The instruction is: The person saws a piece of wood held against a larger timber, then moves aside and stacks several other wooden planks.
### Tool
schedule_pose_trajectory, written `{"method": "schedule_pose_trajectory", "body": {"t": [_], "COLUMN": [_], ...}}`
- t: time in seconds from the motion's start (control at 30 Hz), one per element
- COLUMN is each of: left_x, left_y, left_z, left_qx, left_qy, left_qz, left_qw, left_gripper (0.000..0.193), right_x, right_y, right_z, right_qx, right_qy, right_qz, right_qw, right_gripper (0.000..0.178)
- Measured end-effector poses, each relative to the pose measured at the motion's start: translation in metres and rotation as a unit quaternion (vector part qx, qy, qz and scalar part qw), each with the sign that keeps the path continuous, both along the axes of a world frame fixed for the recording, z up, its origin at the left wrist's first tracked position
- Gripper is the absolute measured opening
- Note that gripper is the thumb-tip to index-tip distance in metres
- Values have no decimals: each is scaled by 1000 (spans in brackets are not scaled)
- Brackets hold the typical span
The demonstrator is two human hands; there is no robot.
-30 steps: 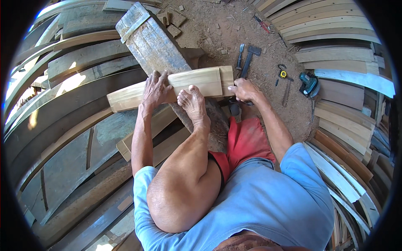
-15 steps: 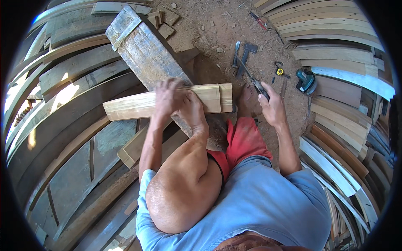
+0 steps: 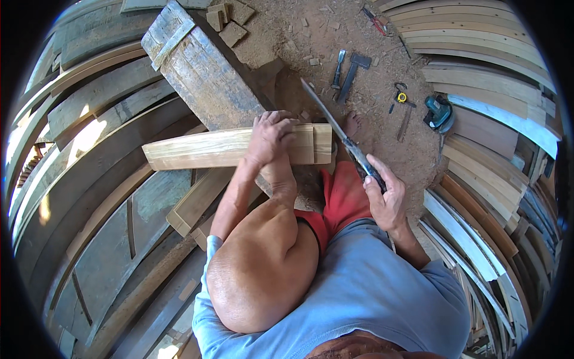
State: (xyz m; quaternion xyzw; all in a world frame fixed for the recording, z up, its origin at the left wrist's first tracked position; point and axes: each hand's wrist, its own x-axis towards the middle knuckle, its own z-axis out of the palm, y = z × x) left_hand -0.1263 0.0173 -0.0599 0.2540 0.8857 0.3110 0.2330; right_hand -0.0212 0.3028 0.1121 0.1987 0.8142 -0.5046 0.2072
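My left hand is closed over a pale wooden board, its fingers curled over the far edge. My left foot presses the board beside that hand and is mostly hidden under it. The board lies across a worn wooden bench. A shorter piece shows at its right end, under or behind it. In my right hand is a dark-handled handsaw, seen nearly edge-on. The blade points forward and left, past the board's right end, and I cannot tell whether it touches the wood.
On the dusty floor ahead lie a chisel, a hammer, a yellow tape measure and a green power tool. Red-handled pliers are farther off. Stacked planks line the right; more boards fill the left.
My left hand has slid right along the board, over the foot. My right hand has come back toward my body with the saw, whose blade now lies closer to the board's right end.
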Motion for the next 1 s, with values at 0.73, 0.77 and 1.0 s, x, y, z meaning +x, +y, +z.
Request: {"method": "schedule_pose_trajectory", "body": {"t": [0.73,0.77,1.0], "left_x": [-11,-12,-13], "left_y": [-14,-13,-14], "left_z": [-9,-7,-12], "left_qx": [-40,-42,-38], "left_qy": [-81,-88,-121], "left_qz": [-114,-117,-113], "left_qw": [989,988,985], "left_gripper": [47,47,47], "right_x": [-10,-10,-9], "right_y": [2,2,-1], "right_z": [-3,-5,-10], "right_qx": [-27,-25,-17], "right_qy": [5,7,48], "right_qz": [39,41,52], "right_qw": [999,999,997], "right_gripper": [34,34,36]}}
